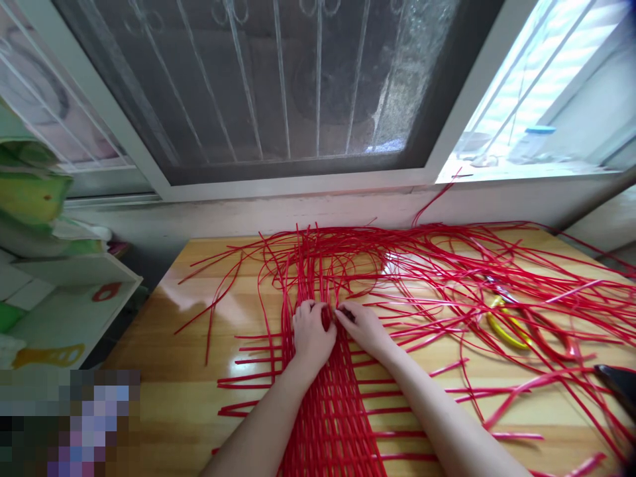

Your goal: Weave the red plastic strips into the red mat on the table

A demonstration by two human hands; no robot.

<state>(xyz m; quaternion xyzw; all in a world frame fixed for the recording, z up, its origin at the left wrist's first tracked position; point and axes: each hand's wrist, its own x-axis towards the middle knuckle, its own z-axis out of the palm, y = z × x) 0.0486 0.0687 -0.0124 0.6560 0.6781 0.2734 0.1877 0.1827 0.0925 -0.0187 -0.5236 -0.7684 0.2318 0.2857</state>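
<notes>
Both bare hands rest on a woven mat of flat red plastic strips that lies on the glossy yellow-brown wooden surface, running from the lower edge of the view up to the middle of it. The left hand sits palm down at the mat's upper end, its fingers curled over the upright strips, its grip closed on them as far as can be seen. The right hand lies just beside it, the fingertips of the two nearly touching; its finger and thumb are pinched together on a red strip at the weaving edge, though the exact strip cannot be made out. Both forearms reach in from the bottom of the view, over the finished lattice.

Above the hands the unwoven ends of the strips stand close together, then fan out into a loose tangle of long red plastic strips spread across the right half of the surface. Among that tangle lies a pair of yellow-handled scissors, well apart from the right hand. Behind the surface is a dark mesh window screen with white bars in a white frame. At the left stands a white shelf with green and yellow items
</notes>
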